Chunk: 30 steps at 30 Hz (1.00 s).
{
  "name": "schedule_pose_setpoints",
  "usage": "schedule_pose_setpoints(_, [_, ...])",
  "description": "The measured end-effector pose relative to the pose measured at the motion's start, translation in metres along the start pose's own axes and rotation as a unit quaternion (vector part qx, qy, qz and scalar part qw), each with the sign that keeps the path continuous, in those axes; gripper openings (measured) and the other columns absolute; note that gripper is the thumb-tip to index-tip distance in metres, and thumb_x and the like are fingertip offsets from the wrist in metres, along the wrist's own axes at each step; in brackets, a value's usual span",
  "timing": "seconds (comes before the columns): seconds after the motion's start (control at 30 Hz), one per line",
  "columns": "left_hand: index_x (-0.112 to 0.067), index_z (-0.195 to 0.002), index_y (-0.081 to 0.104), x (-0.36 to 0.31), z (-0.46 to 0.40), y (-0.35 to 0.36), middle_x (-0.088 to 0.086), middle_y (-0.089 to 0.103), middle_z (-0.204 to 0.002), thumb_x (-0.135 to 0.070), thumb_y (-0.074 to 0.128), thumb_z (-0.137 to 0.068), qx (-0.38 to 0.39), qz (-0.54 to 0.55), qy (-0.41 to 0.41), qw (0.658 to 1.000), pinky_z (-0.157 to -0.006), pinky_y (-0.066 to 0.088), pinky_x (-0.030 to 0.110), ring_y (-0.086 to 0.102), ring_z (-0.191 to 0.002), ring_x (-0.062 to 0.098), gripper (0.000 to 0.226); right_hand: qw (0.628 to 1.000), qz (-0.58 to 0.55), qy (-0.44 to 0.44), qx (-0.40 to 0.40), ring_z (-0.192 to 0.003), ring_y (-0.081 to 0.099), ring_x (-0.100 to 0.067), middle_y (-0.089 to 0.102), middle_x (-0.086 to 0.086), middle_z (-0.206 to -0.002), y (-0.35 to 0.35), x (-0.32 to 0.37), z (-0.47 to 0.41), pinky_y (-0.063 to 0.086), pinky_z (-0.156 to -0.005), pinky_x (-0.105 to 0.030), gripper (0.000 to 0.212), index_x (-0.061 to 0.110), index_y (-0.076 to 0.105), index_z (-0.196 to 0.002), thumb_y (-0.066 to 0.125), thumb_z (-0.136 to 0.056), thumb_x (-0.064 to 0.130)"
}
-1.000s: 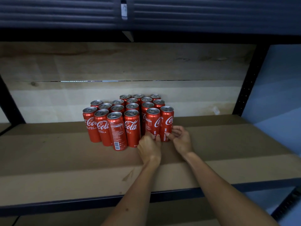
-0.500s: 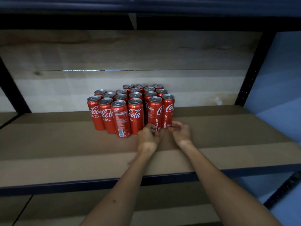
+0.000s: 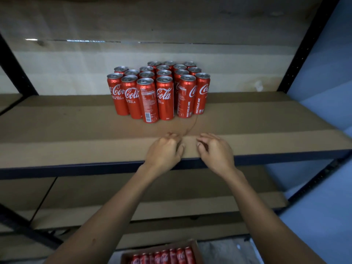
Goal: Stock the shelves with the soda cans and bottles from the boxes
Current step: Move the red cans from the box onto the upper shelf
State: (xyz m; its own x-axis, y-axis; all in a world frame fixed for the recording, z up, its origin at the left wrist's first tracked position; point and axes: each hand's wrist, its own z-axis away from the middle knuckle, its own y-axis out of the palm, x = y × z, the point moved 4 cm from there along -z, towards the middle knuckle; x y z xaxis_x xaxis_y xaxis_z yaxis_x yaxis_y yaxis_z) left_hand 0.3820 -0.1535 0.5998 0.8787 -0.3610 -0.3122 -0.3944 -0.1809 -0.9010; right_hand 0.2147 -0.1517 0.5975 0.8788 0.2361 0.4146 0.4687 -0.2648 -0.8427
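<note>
1. The fingers (image 3: 172, 137) of the left hand (image 3: 163, 151) are loosely curled and nothing is held in them; those of the right hand (image 3: 216, 150) are likewise relaxed, slightly bent and empty.
2. Both hands are seen at the centre of the frame, above the front edge of the shelf (image 3: 76, 149), apart from each other and well clear of the cans.
3. A cluster of red soda cans (image 3: 160, 92) is stood upright on the shelf board, above the hands in the picture, packed side by side in close rows running toward the back panel. This tight grouping is judged to save room and to keep the slim cans from being knocked over.
4. Bare board is left to either side of the cluster, so further rows could probably be added there.
5. At the bottom centre of the frame, a cardboard box (image 3: 194, 246) is seen below the shelves, with more red cans (image 3: 165, 257) in it. It is likely placed there so that it can be reached between trips.
6. The task is judged unfinished, since cans remain in the box; a reach down to it is probably called for.
</note>
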Motion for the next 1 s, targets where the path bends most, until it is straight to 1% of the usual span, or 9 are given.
schedule_pose_setpoints(0.1, [-0.006, -0.115, 0.066, -0.007, 0.027, 0.0, 0.012, 0.065, -0.125, -0.033, 0.037, -0.095, -0.064, -0.059, 0.063, 0.994, -0.098, 0.047, 0.041, 0.058, -0.121, 0.031, 0.044, 0.998, -0.019, -0.017, -0.061, -0.129, 0.054, -0.021, 0.066, -0.002, -0.129, 0.007, 0.005, 0.029, 0.037, -0.105, -0.037, 0.037, 0.015, 0.072, -0.117, 0.046, -0.094, 0.028])
schedule_pose_setpoints(0.17, [-0.006, -0.123, 0.062, -0.006, 0.048, 0.004, 0.013, 0.061, -0.13, -0.033, 0.043, -0.094, -0.092, -0.087, 0.085, 0.988, -0.103, 0.043, 0.042, 0.054, -0.125, 0.031, 0.044, 0.995, -0.032, -0.026, -0.089, -0.132, 0.05, -0.02, 0.064, -0.002, -0.131, 0.011, 0.006, 0.049, 0.031, -0.109, -0.038, 0.035, 0.013, 0.069, -0.122, 0.048, -0.096, 0.025])
schedule_pose_setpoints(0.3, [-0.005, -0.146, 0.039, -0.002, 0.094, 0.019, 0.014, 0.036, -0.154, -0.027, 0.059, -0.087, -0.075, -0.121, 0.098, 0.985, -0.118, 0.021, 0.045, 0.029, -0.145, 0.029, 0.067, 0.989, -0.055, -0.057, -0.126, -0.144, 0.034, -0.023, 0.05, -0.008, -0.147, 0.025, 0.007, 0.085, 0.023, -0.12, -0.041, 0.041, 0.007, 0.06, -0.133, 0.055, -0.093, 0.015])
schedule_pose_setpoints(0.43, [-0.003, -0.141, 0.046, 0.009, 0.131, 0.046, 0.017, 0.02, -0.16, -0.019, 0.055, -0.089, -0.084, -0.068, 0.097, 0.989, -0.119, 0.02, 0.049, 0.013, -0.15, 0.03, 0.055, 0.983, -0.1, -0.066, -0.136, -0.148, 0.026, -0.028, 0.035, -0.013, -0.155, 0.052, 0.004, 0.12, 0.029, -0.118, -0.035, 0.039, 0.001, 0.061, -0.129, 0.056, -0.09, 0.002])
schedule_pose_setpoints(0.53, [-0.003, -0.141, 0.045, 0.026, 0.164, 0.088, 0.017, 0.024, -0.158, -0.016, 0.057, -0.088, 0.004, -0.012, 0.048, 0.999, -0.118, 0.027, 0.048, 0.018, -0.149, 0.03, 0.056, 0.99, -0.116, -0.015, -0.084, -0.138, 0.043, -0.029, 0.048, -0.016, -0.146, 0.086, -0.006, 0.144, 0.036, -0.114, -0.034, 0.037, 0.0, 0.064, -0.123, 0.057, -0.088, 0.004])
schedule_pose_setpoints(0.63, [-0.005, -0.135, 0.053, 0.05, 0.202, 0.135, 0.017, 0.041, -0.149, -0.013, 0.06, -0.084, 0.102, 0.045, -0.041, 0.993, -0.107, 0.042, 0.048, 0.04, -0.138, 0.033, 0.052, 0.991, -0.126, 0.045, 0.006, -0.128, 0.054, -0.028, 0.058, -0.015, -0.137, 0.127, -0.019, 0.172, 0.042, -0.109, -0.038, 0.038, 0.002, 0.065, -0.123, 0.056, -0.087, 0.008])
schedule_pose_setpoints(0.8, [-0.013, -0.128, 0.058, 0.092, 0.258, 0.206, 0.011, 0.062, -0.128, -0.021, 0.056, -0.088, 0.247, 0.093, -0.202, 0.943, -0.097, 0.047, 0.036, 0.059, -0.114, 0.03, 0.041, 0.973, -0.126, 0.127, 0.143, -0.117, 0.061, -0.031, 0.065, -0.017, -0.125, 0.2, -0.047, 0.216, 0.045, -0.104, -0.035, 0.037, -0.001, 0.064, -0.123, 0.057, -0.088, 0.008])
schedule_pose_setpoints(0.93, [-0.012, -0.11, 0.068, 0.119, 0.299, 0.259, 0.01, 0.071, -0.109, -0.02, 0.063, -0.088, 0.303, 0.116, -0.298, 0.898, -0.086, 0.049, 0.031, 0.066, -0.096, 0.022, 0.025, 0.949, -0.114, 0.186, 0.226, -0.11, 0.064, -0.027, 0.068, -0.014, -0.121, 0.258, -0.067, 0.252, 0.05, -0.097, -0.034, 0.037, 0.006, 0.062, -0.128, 0.058, -0.092, 0.011])
schedule_pose_setpoints(1.0, [-0.011, -0.107, 0.069, 0.13, 0.317, 0.286, 0.011, 0.071, -0.106, -0.017, 0.064, -0.089, 0.314, 0.142, -0.334, 0.877, -0.085, 0.048, 0.029, 0.065, -0.092, 0.021, 0.02, 0.93, -0.105, 0.217, 0.277, -0.108, 0.065, -0.025, 0.069, -0.011, -0.119, 0.293, -0.081, 0.272, 0.053, -0.094, -0.036, 0.036, 0.014, 0.062, -0.127, 0.055, -0.093, 0.024])
